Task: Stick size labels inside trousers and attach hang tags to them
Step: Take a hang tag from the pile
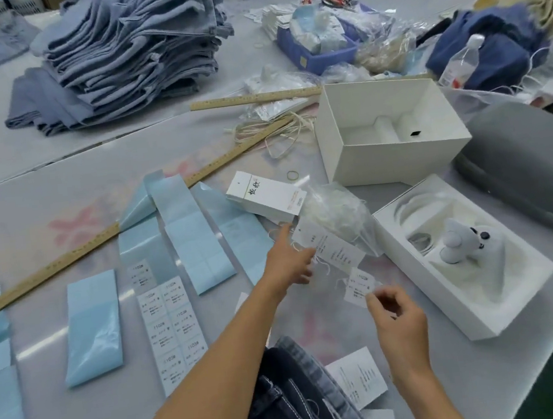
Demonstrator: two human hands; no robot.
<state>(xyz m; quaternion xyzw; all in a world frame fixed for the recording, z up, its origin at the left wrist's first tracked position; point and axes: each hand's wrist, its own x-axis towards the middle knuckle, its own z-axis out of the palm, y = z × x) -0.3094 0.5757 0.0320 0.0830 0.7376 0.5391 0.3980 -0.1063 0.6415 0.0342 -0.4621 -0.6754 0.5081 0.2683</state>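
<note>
Dark denim trousers [300, 399] lie at the near table edge beneath my arms. My left hand [288, 263] reaches forward, index finger extended toward a stack of white hang tags [265, 195], with its lower fingers touching a tag with string [336, 250]. My right hand [399, 319] pinches the corner of a small white size tag [359, 286] on a string. A sheet of white size labels [173, 328] lies left of my left arm. Another white tag [358, 377] rests beside the trousers.
Blue backing strips [92, 328] and a long wooden ruler [98, 234] lie to the left. A clear bag of strings [341, 215], an open white box [390, 131], a box with a white device [462, 253] and a grey case [533, 173] crowd the right. Folded jeans [133, 50] are stacked behind.
</note>
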